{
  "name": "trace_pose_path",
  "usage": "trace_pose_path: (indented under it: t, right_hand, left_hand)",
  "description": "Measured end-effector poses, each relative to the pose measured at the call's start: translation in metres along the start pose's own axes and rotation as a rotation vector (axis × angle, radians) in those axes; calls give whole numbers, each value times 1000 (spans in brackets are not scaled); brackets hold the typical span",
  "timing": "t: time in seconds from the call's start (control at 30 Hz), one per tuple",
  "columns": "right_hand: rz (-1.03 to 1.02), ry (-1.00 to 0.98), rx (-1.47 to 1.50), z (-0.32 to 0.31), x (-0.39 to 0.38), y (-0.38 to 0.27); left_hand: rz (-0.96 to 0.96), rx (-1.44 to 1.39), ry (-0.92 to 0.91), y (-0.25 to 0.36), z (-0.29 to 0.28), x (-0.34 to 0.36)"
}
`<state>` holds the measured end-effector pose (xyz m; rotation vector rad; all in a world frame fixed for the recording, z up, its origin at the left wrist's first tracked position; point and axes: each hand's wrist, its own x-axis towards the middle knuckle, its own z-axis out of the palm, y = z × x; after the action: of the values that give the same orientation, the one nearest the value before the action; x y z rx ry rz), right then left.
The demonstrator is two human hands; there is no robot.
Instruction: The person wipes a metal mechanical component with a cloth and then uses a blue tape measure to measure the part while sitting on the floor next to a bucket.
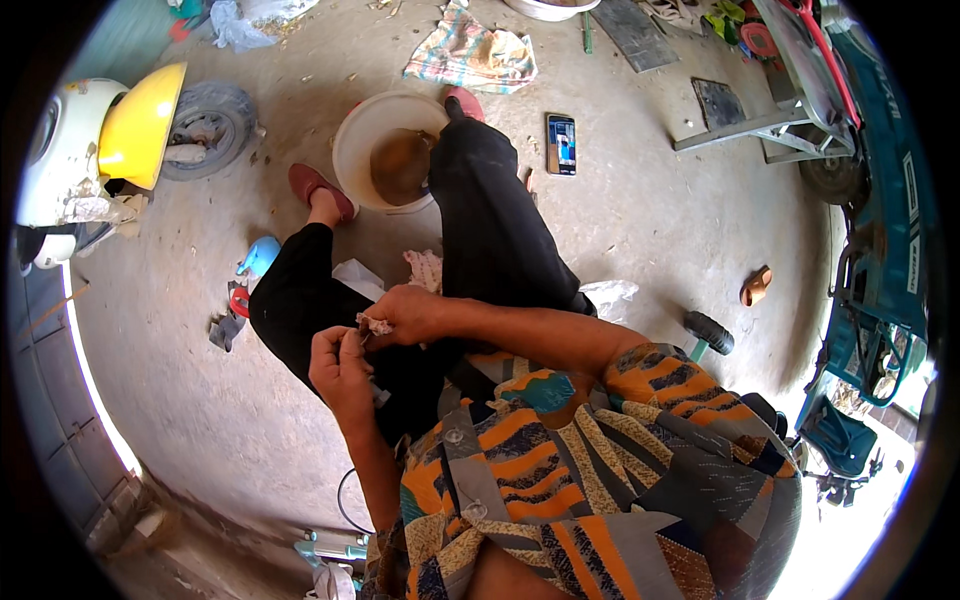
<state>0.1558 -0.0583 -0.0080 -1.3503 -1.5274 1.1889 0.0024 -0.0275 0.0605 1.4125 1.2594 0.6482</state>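
Over my lap, my hands meet close together. In my right hand [408, 316] is a small pinkish crumpled piece [375, 325], pinched at the fingertips; whether it is cloth is hard to tell. My left hand [342, 370] has its fingers pressed together just beneath that piece, and what they grip is too small to make out. A larger pinkish bunched cloth [424, 268] lies between my legs, past the right hand. Beside it shows a bit of white sheet [356, 277].
A white bucket [350, 150] with brown contents stands between my feet. A phone [561, 145] lies to its right, a checked cloth [470, 52] beyond. A wheel [208, 130] and yellow-fronted vehicle [140, 125] are at left. A metal-legged frame [770, 130] stands at right.
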Motion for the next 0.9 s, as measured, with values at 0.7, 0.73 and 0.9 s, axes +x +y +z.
trace_pose_path:
  t: [0.7,0.73,0.9]
  right_hand:
    - [-24,129,-153,0,-5,-3]
    - [-20,110,-173,3,-4,1]
    - [-14,167,-207,7,-6,5]
  left_hand:
    - [35,-62,53,8,4,0]
    - [42,-57,59,8,3,1]
    - [-78,-67,60,-1,2,0]
